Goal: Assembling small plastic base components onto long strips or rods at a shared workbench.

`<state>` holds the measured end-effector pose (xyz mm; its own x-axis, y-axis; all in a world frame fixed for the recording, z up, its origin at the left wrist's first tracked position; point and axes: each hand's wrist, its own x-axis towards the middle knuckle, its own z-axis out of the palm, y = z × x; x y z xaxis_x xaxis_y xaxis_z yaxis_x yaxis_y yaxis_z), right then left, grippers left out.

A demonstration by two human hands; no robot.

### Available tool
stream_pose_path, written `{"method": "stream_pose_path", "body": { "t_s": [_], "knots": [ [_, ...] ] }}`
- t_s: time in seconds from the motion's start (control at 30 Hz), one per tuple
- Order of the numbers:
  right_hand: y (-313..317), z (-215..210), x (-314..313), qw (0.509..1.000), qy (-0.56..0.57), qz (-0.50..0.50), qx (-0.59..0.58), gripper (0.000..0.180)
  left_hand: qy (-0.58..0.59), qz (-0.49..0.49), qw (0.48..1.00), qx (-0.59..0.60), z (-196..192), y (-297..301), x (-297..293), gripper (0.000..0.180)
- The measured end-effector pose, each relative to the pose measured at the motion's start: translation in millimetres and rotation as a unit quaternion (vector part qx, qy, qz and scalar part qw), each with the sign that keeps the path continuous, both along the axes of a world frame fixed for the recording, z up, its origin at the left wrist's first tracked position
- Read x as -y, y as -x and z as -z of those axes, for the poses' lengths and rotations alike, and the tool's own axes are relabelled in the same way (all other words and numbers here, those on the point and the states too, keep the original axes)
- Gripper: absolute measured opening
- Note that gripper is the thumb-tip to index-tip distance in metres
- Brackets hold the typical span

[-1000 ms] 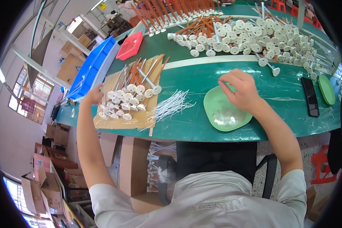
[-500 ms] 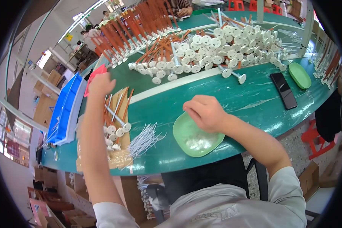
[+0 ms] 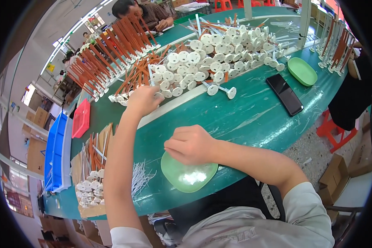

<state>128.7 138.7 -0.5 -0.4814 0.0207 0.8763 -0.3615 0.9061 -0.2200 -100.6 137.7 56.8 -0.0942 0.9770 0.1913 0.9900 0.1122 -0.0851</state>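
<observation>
My left hand (image 3: 144, 100) is at the near left edge of a big pile of white round-disc pieces (image 3: 219, 60) with orange or pale stems. Its fingers curl in around one of the white discs. My right hand (image 3: 191, 144) hangs over the far rim of a light green dish (image 3: 182, 182), fingers pinched together; whatever may be between them is hidden. Small shiny clear bits seem to lie in the dish. Left of it is a bundle of thin white strips (image 3: 141, 180). Beside my left forearm, more disc pieces (image 3: 90, 186) rest on cardboard.
A red tray (image 3: 81, 119) and a blue bin (image 3: 56, 153) stand at the left. Rows of upright orange-stemmed pieces (image 3: 107, 62) line the far left. A phone (image 3: 284, 95) and second green dish (image 3: 302, 71) lie at right. A person (image 3: 153, 18) sits across the table.
My left hand has moved from the red tray rightward to the edge of the disc pile. My right hand stays pinched above the green dish. The whole view has shifted.
</observation>
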Motion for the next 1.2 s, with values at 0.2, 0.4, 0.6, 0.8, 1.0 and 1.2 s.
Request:
{"method": "stream_pose_path", "body": {
  "t_s": [0.2, 0.4, 0.6, 0.8, 1.0, 1.2],
  "knots": [
    [-10.0, 2.9, -9.8, 0.993, 0.068, 0.042, -0.082, 0.013, -0.167, 0.099, 0.969, 0.155, 9.7, -37.8, 36.1, 0.036],
    [-9.5, -2.7, -3.2, 0.984, 0.128, 0.032, -0.122, 0.025, -0.200, 0.133, 0.956, 0.166, 27.1, -96.7, 118.7, 0.033],
    [-2.0, 9.5, 2.8, 0.989, 0.102, -0.029, -0.101, 0.020, -0.286, 0.102, 0.932, 0.196, 60.7, -111.0, 134.9, 0.027],
    [4.8, 11.5, 6.6, 0.983, 0.105, -0.076, -0.127, 0.013, -0.334, 0.040, 0.887, 0.316, 85.1, -99.2, 139.6, 0.049],
    [6.4, 9.3, 13.4, 0.982, 0.130, -0.069, -0.122, 0.011, -0.311, 0.024, 0.847, 0.431, 70.8, -103.5, 147.4, 0.052],
    [9.9, 6.5, 15.0, 0.977, 0.167, -0.078, -0.108, 0.012, -0.226, 0.050, 0.715, 0.660, 64.6, -78.8, 152.1, 0.039]
  ]
}}
